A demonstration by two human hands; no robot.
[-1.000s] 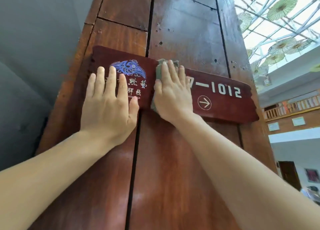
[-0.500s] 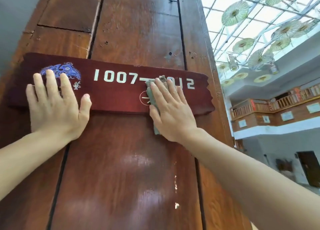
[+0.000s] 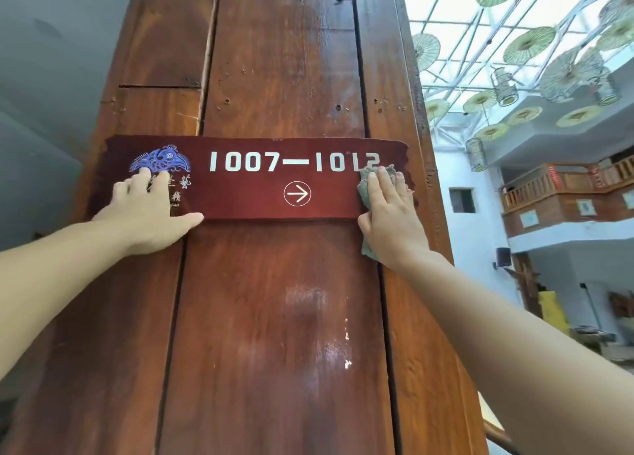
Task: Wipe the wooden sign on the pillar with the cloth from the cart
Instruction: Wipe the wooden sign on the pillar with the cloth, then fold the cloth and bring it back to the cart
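Observation:
A dark red wooden sign [image 3: 260, 194] with white numbers "1007—1012", an arrow and a blue emblem is fixed across the brown wooden pillar [image 3: 281, 317]. My right hand [image 3: 391, 221] presses a grey-green cloth [image 3: 365, 188] flat against the sign's right end; the cloth shows above my fingertips and below my palm. My left hand [image 3: 151, 214] lies flat, fingers spread, on the sign's left end over the small characters, holding nothing.
A grey wall [image 3: 51, 94] stands left of the pillar. To the right is an open atrium with a glass roof, hanging paper umbrellas [image 3: 528, 43], wooden balconies [image 3: 566, 187] and a yellow object [image 3: 552, 310] far below.
My right hand has slid the cloth rightward along the sign, from its middle to its right end, uncovering the numbers and arrow. My left hand stays on the left end.

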